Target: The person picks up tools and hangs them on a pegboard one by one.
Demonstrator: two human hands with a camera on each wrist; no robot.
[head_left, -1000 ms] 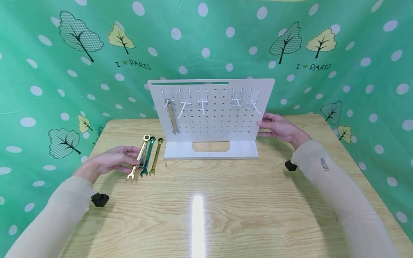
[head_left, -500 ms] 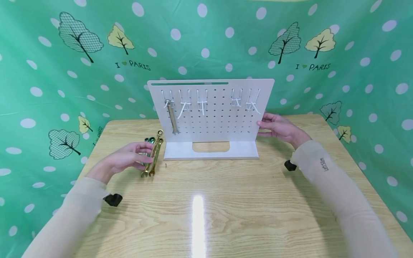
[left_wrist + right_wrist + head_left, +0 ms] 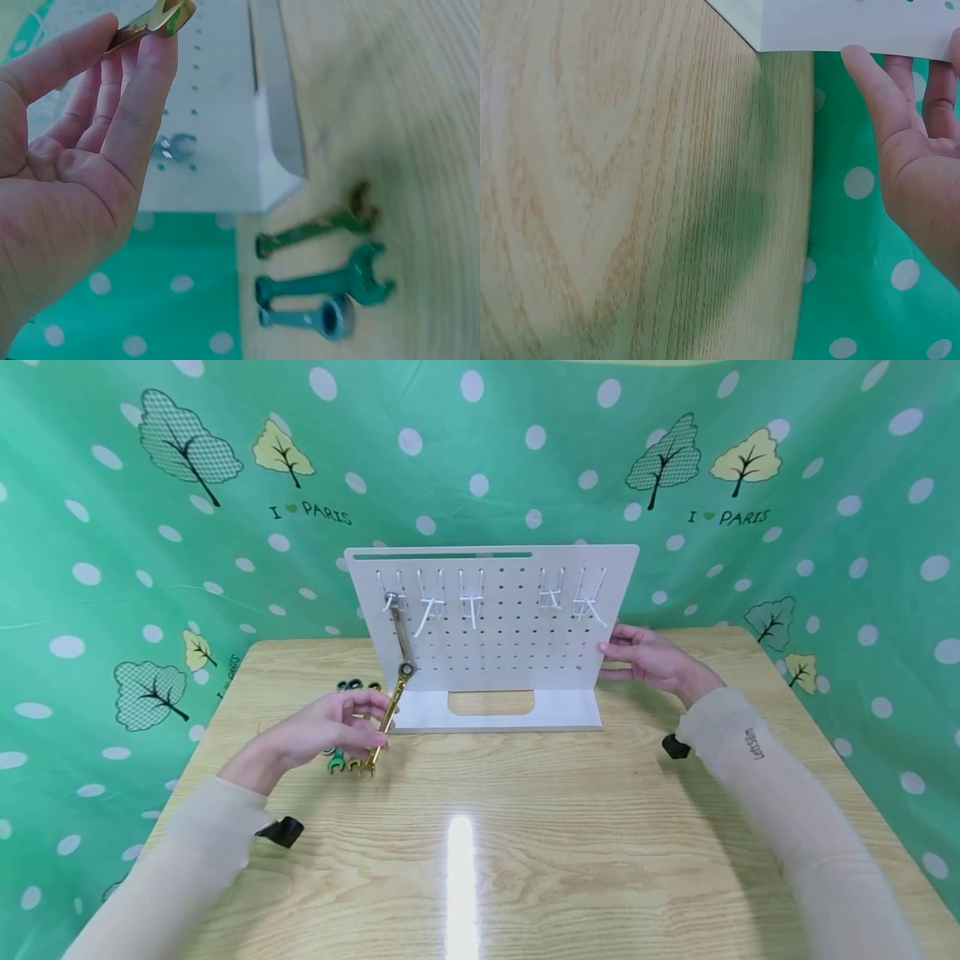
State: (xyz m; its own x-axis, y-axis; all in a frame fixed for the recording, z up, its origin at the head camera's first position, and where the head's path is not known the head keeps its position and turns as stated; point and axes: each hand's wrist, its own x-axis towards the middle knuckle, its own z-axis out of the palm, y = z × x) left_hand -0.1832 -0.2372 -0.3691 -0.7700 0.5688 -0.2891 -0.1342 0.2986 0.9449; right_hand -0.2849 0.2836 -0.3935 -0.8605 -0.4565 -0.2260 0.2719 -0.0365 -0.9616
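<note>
My left hand (image 3: 337,725) pinches a gold combination wrench (image 3: 395,697) between thumb and fingers. The wrench slants, its ring end up in front of the white pegboard (image 3: 517,647) and its open jaw end low. My right hand (image 3: 651,662) holds the pegboard's right edge, thumb in front and fingers behind. On the leftmost hook (image 3: 392,600) hangs another wrench (image 3: 401,631), its lower end partly behind the held one. Beside the board lie a green wrench (image 3: 322,283), an olive-gold wrench (image 3: 315,229) and a blue-grey wrench (image 3: 307,318), partly covered by my left hand in the head view.
Several more white hooks, such as the second hook (image 3: 430,603) and the rightmost hook (image 3: 588,602), stick out from the board. A small pin-like bit lay near the board's base. The wooden table (image 3: 562,827) meets a green dotted cloth (image 3: 480,443) behind and at the sides.
My left hand has moved right with the gold wrench, past the lying wrenches to the board's lower left. My right hand has stayed on the board's edge.
</note>
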